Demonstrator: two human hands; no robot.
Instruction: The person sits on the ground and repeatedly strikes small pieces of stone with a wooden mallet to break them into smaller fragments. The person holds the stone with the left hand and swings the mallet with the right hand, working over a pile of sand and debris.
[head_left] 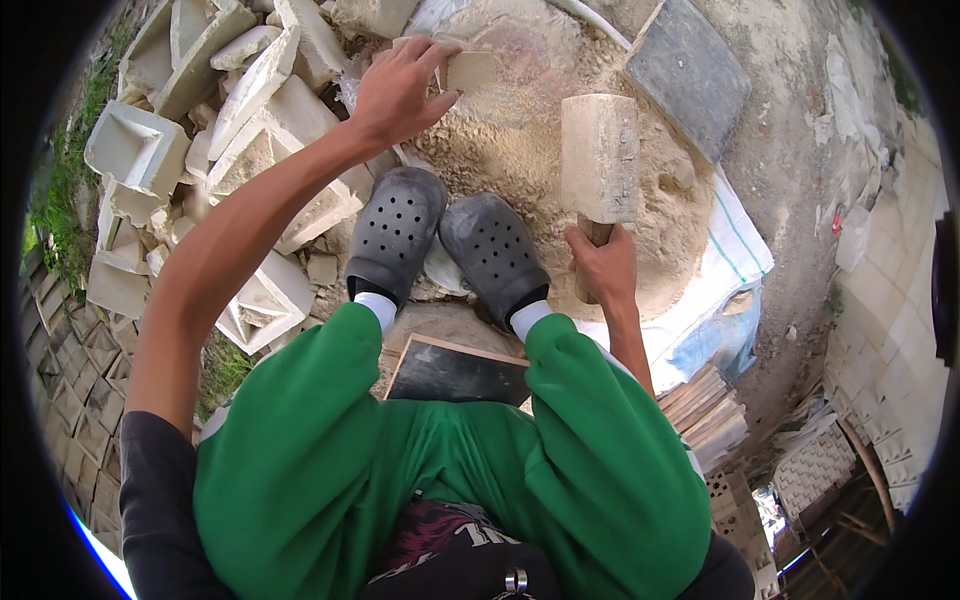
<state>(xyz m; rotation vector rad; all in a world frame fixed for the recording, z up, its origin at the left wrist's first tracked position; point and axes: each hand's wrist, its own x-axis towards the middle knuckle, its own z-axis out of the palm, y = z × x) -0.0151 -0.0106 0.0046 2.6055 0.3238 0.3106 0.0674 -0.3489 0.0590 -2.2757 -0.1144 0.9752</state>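
Two hands are busy over a mound of pale sand (520,150) that spreads across a white sack sheet (735,250) on the ground. I sit with my knees apart in green trousers (330,440), my grey perforated clogs (440,235) planted side by side at the near edge of the sand.

My left hand (400,90) reaches out to 12 o'clock, its fingers curled down over a small flat pale block (470,70) that lies on the far side of the mound; the thumb and fingers pinch its left end, so the hand is partly closed on it. My right hand (603,265), at about 2 o'clock from my feet, is wrapped tight around the short handle of a wooden mallet (598,155), whose big squared head points away from me and hangs above the sand, just right of the block and apart from it.

At 10 o'clock lies a heap of pale moulded castings (230,110), some hollowed, some broken. At 1 o'clock a dark grey slab (690,75) rests on the dirt. Between my shins, a dark board with a wooden frame (455,372) lies flat. At 4 o'clock sit stacked wooden slats (710,410)
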